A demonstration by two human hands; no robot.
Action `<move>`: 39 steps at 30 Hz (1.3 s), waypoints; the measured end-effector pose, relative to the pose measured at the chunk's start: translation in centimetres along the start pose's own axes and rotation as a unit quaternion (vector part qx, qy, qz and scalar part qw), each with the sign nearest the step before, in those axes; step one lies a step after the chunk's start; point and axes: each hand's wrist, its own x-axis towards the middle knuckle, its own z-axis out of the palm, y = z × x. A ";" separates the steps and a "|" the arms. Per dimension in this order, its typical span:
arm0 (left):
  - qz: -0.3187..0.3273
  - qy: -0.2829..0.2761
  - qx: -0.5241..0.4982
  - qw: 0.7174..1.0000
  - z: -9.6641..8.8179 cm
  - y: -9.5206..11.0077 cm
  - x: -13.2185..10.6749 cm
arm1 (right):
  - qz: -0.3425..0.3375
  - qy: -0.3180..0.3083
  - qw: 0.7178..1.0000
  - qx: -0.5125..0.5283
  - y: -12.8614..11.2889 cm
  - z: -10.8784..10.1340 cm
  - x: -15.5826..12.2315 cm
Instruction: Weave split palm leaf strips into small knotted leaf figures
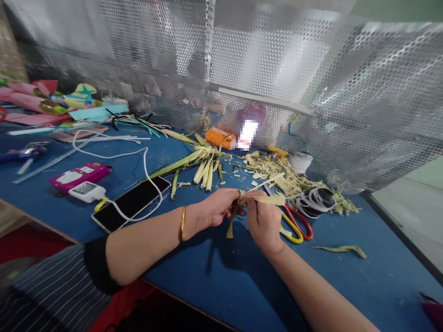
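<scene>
My left hand [219,206] and my right hand [266,219] meet over the front middle of the blue table. Between them is a pale dried-leaf strip [270,200], its wide end sticking out to the right over my right hand. A second strip end [230,230] hangs down below the fingers. Both hands are closed, pinching the strips where they cross; the exact hold of the left fingertips is partly hidden. Just right of my right hand lie scissors [304,225] with red and yellow handles. Behind my hands lies a bundle of green-yellow leaves and stalks [204,159].
A heap of leaf scraps [277,168] and a spool of white cord [315,203] lie at the right. At the left are a black phone [133,203], a magenta device [81,175] and a white cable [146,161]. A perforated metal screen [263,60] closes off the back.
</scene>
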 end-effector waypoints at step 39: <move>0.097 0.067 0.014 0.993 -1.4 1.5 0.2 | -0.216 -0.144 0.955 -0.143 1.7 -1.1 1.1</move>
